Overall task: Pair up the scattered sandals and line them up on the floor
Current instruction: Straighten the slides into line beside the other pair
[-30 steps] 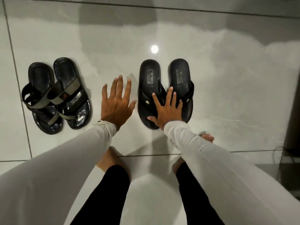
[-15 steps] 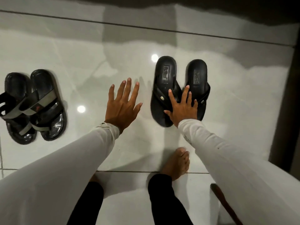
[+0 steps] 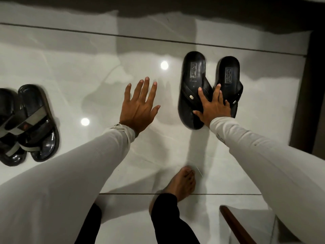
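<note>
Seen from above, looking down at a glossy white tiled floor (image 3: 73, 71) crossed by dark grout lines. Two pairs of sandals there, well apart. On the right, a pair of plain black thong sandals: left one (image 3: 192, 80) and right one (image 3: 228, 74), side by side, nearly touching at the straps, toes pointing back toward the wearer of the camera. Right hand (image 3: 213, 107) laid flat across both, palm down, fingers (image 3: 202, 94) spread and extended over the straps rather than curled round anything (pressing or merely resting, cannot tell). Left hand (image 3: 139, 106) held out between the two pairs, palm down, fingers (image 3: 143, 88) splayed wide and holding nothing; touching the floor or hovering just above it, cannot tell. At the left edge, a black pair with grey straps: one sandal (image 3: 37, 124) fully in view, its mate (image 3: 8, 127) partly cut off by the frame, the two pressed together with straps overlapping. Both arms in pale long sleeves (image 3: 79, 173). Lower centre, a bare foot (image 3: 181, 184) on the tile below the right-hand pair, dark trouser leg (image 3: 168, 221) above it.
</note>
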Tool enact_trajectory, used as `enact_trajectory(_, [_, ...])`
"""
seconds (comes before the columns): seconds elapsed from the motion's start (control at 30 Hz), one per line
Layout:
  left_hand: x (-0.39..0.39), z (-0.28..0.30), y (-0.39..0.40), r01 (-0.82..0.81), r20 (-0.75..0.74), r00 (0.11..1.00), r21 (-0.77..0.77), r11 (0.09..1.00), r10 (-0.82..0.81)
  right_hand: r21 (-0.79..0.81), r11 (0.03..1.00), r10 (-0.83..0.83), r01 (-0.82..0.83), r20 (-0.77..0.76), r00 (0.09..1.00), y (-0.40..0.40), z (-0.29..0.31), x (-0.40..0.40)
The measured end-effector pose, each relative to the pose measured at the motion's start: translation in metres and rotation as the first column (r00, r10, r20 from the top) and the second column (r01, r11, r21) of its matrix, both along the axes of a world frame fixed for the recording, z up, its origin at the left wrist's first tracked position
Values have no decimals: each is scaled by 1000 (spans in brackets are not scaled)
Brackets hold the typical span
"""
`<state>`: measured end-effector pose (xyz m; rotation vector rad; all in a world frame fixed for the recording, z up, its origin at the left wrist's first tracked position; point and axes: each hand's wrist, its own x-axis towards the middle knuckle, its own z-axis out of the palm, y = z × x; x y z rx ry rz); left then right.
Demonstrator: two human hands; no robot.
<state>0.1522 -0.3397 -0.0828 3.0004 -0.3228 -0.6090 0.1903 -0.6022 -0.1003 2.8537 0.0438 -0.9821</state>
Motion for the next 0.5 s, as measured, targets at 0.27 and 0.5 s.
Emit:
enact_trajectory(0.27, [-19,17,49,-62,32,998,-11,998,62,-45,995,89,-84,128,988,40,21,-13])
enact_trajectory(0.5, [-70,47,138,-152,43,988,12,988,151,-30,981,194,-192,128,973,145,54,-49])
